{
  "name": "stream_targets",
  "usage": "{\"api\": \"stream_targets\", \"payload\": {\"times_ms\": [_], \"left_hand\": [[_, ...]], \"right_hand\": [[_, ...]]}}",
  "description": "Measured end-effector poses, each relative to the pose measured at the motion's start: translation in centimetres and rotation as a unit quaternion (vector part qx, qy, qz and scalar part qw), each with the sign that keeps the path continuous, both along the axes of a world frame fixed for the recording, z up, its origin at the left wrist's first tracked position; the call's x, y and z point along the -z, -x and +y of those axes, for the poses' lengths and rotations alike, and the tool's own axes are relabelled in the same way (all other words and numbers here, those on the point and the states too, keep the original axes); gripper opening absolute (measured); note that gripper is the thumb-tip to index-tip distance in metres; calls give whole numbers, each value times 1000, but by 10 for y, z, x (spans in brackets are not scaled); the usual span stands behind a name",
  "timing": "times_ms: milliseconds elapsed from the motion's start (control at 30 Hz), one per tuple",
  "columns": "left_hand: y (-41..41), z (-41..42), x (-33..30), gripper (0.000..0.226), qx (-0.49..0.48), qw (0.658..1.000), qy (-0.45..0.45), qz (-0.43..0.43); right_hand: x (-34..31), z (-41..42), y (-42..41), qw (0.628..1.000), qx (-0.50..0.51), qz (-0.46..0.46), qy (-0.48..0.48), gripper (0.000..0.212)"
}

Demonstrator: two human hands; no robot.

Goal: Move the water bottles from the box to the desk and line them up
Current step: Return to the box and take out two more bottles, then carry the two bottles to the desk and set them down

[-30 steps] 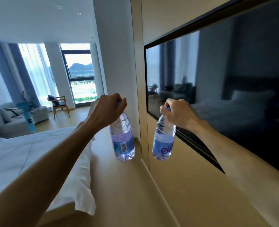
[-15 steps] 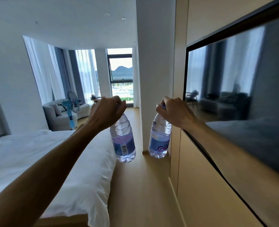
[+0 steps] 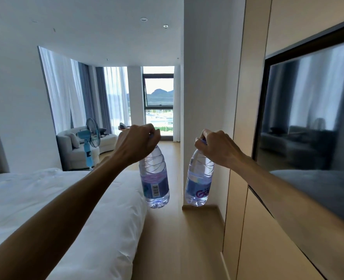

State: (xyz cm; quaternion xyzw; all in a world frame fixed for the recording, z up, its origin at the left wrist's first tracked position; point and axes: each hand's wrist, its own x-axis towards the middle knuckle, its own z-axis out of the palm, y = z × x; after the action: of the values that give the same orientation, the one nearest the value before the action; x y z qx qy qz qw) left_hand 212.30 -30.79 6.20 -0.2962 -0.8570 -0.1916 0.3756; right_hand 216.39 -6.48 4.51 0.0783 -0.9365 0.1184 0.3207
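Fingers (image 3: 146, 131) of both hands pinch bottle (image 3: 154, 178) caps.

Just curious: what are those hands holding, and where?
Each hand holds a water bottle by its cap: left hand the left bottle, right hand the right bottle.

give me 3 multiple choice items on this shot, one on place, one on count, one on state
1. Where is the bed?
A. on the person's left
B. on their right
C. behind the fan

2. How many bottles are carried?
A. one
B. two
C. three

3. How is the right bottle held?
A. round the label
B. by its cap end
C. on an open palm

Key: A, the bed fills the lower left; B, the left hand and right hand carry the left bottle and right bottle; B, fingers wrap its top.
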Motion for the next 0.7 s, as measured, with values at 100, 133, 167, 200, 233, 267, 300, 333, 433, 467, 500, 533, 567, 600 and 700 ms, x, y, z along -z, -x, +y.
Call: {"api": "stream_targets", "payload": {"times_ms": [100,133,167,200,233,267,300,333,433,467,500,533,567,600,700], "left_hand": [[54,7,-2,33,-5,1000,3,-1],[70,9,-1,33,-6,1000,2,-2],[87,11,0,33,-8,1000,1,-1],[104,13,2,33,-9,1000,0,-1],[121,16,5,32,-10,1000,-1,-3],[138,18,8,32,-9,1000,0,-8],[156,21,11,31,-10,1000,1,-13],[174,24,15,31,-10,1000,2,-18],[229,34,24,29,-16,1000,0,-21],[248,37,28,28,-19,1000,-1,-19],[267,41,32,28,-21,1000,-2,-16],[286,45,36,28,-22,1000,-3,-16],[306,49,39,28,-22,1000,-4,-19],[325,53,42,27,-22,999,-1,-24],[382,65,46,26,-22,999,7,-37]], "right_hand": [[-3,7,51,1000,-6,6,5,28],[-3,9,67,1000,-7,10,5,28],[-3,12,84,1000,-9,12,6,27],[-2,14,101,1000,-12,14,7,26],[0,17,118,1000,-14,15,8,25],[2,19,136,1000,-15,15,9,25],[4,22,154,1000,-16,12,10,25],[7,26,172,1000,-16,10,11,25],[17,37,231,1000,-21,7,12,24],[20,41,251,1000,-26,7,11,24],[24,45,272,999,-31,8,10,24],[27,49,293,999,-36,7,10,24],[29,53,314,999,-40,5,8,24],[30,58,335,999,-43,1,4,25],[29,71,398,999,-53,-5,-10,26]]}}
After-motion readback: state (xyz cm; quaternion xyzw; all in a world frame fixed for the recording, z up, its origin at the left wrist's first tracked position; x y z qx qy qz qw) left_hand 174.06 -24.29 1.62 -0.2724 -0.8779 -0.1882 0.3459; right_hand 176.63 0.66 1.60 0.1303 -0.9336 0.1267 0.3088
